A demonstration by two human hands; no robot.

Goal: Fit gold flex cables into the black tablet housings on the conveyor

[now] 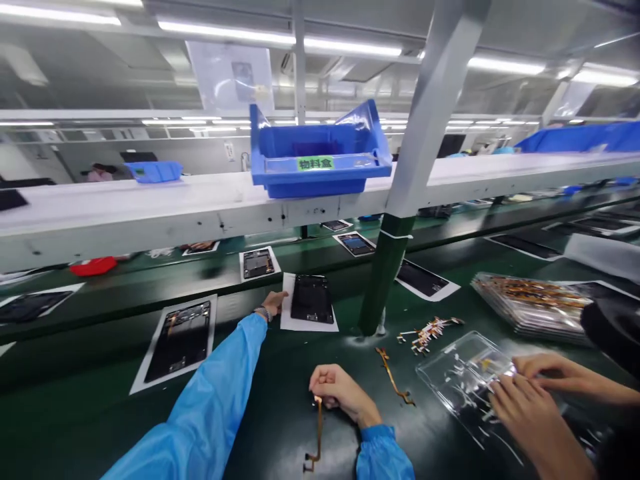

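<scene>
Fingers [323,375] of the right hand [345,395] pinch the top of 1 orange flex cable [319,430], hiding its upper end, with the tail running down over the table [280,400]; whether that tail touches, I can't tell. Out at full stretch, the left hand [274,304] is at the edge of 1 white sheet [287,319] bearing 1 black panel [312,300]; how far its fingers close is hard to see. Dark green and shiny, the surface runs under a white shelf [210,207], ceiling tubes [225,32] glaring above. Now the count: 1 loose cable [393,380] right of the right hand, 1 cable pile [430,333] too tangled to number, 1 clear tray [450,360] at a co-worker's 2 hands [525,400], 1 stack of trays [533,300]. Up on the shelf, 1 large blue bin [320,157] and 1 small blue bin [154,171]. Far left, 1 red item [93,267] can't be made out.
</scene>
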